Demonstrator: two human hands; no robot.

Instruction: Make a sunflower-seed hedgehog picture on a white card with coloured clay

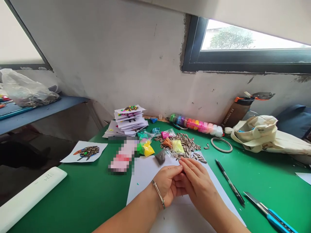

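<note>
My left hand [167, 183], with a metal bangle on its wrist, and my right hand [196, 181] meet over a white sheet of paper [143, 174] on the green table [73, 200]. Their fingers are curled and pressed together, pinching something too small to name. Just beyond the fingertips lies a heap of striped sunflower seeds [187, 147] with small bags of coloured clay [147, 147] among them.
A seed-picture card [85, 152] lies left, a stack of cards [128, 121] behind. A row of coloured clay tubs [196, 125], a tape ring [221, 144], a black pen [229, 183], a blue cutter [269, 212], a cloth bag [262, 132] and a bottle [239, 110] sit right. A white bar [29, 194] lies front left.
</note>
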